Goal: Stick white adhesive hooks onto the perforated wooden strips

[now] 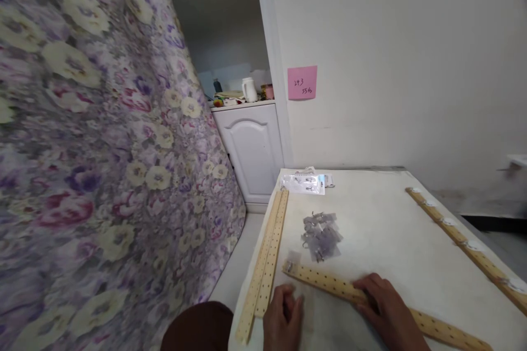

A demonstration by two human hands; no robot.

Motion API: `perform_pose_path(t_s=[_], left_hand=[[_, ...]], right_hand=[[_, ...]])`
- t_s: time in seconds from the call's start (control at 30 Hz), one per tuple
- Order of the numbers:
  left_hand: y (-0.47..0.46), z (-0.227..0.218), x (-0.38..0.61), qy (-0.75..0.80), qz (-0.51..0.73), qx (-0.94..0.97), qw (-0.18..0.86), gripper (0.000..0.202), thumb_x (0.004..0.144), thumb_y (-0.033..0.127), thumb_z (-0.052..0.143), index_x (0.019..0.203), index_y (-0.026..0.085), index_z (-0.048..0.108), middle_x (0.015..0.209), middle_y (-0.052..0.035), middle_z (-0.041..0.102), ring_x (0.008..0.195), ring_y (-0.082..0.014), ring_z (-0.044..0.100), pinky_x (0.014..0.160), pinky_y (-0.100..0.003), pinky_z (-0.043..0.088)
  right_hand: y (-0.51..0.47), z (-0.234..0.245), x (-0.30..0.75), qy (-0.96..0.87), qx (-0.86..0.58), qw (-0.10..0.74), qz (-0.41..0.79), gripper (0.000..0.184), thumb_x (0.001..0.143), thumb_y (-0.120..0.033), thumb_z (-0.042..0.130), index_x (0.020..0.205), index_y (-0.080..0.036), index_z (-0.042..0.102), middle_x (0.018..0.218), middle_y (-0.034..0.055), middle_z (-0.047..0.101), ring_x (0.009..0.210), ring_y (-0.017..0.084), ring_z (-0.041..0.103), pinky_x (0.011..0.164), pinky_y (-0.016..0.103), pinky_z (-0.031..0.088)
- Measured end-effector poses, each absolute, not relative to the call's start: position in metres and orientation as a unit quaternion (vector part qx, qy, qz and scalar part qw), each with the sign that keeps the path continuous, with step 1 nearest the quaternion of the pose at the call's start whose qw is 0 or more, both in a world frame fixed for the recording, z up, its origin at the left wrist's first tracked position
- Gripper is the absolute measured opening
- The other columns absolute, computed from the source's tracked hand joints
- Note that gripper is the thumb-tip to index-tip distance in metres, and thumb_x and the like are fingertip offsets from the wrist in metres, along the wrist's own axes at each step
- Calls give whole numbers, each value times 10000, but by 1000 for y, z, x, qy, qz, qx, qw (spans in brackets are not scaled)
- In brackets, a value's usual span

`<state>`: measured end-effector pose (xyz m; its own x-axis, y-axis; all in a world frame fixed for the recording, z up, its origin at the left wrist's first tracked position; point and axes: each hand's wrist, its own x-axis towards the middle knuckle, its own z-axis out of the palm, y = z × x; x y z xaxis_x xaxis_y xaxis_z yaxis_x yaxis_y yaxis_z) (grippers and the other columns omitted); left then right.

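Note:
A perforated wooden strip (325, 281) lies slanting across the near part of the table. My right hand (382, 307) is closed around its middle, thumb on the near side and fingers over the far edge. At the strip's left end sits a small clear bag with metal pieces (290, 264). My left hand (284, 315) is just below that end, its fingers curled into a pinch; a faint see-through film seems to be beside it, and what the fingers hold cannot be made out. Beyond the strip is a pile of small clear bags with metal hooks (322, 236).
Two perforated wooden strips (272, 252) lie along the table's left edge. Another strip with white pieces (461, 238) runs along the right edge. Clear packs with hooks (303, 183) are at the back left of the white table (366, 203). A floral curtain (123, 175) hangs left.

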<state>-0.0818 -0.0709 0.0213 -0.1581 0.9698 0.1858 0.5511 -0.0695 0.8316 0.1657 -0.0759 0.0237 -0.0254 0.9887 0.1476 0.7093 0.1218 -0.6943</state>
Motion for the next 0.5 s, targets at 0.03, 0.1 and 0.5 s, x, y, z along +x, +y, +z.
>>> perform_pose_path(t_s=[0.03, 0.1, 0.5], left_hand=[[-70, 20, -82, 633, 424, 598, 247, 228, 797, 418, 562, 862, 199, 576, 595, 65, 449, 552, -140, 491, 553, -232, 378], [-69, 18, -81, 632, 435, 594, 241, 236, 796, 429, 555, 856, 202, 578, 589, 64, 452, 543, -141, 488, 547, -235, 374], [-64, 8, -81, 621, 437, 605, 239, 375, 798, 573, 500, 814, 208, 587, 549, 58, 462, 497, -136, 465, 504, -234, 358]], right_hand=[[-75, 23, 164, -678, -626, 315, 223, 241, 747, -220, 580, 973, -216, 663, 1013, 72, 634, 971, 253, 551, 884, 370, 428], [-73, 22, 161, -674, -630, 318, 220, 254, 739, -214, 582, 981, -215, 660, 1015, 72, 632, 972, 252, 551, 885, 367, 428], [-40, 27, 144, -658, -626, 358, 218, 173, 813, -311, 493, 898, -231, 620, 857, 31, 640, 789, 193, 607, 733, 290, 479]])
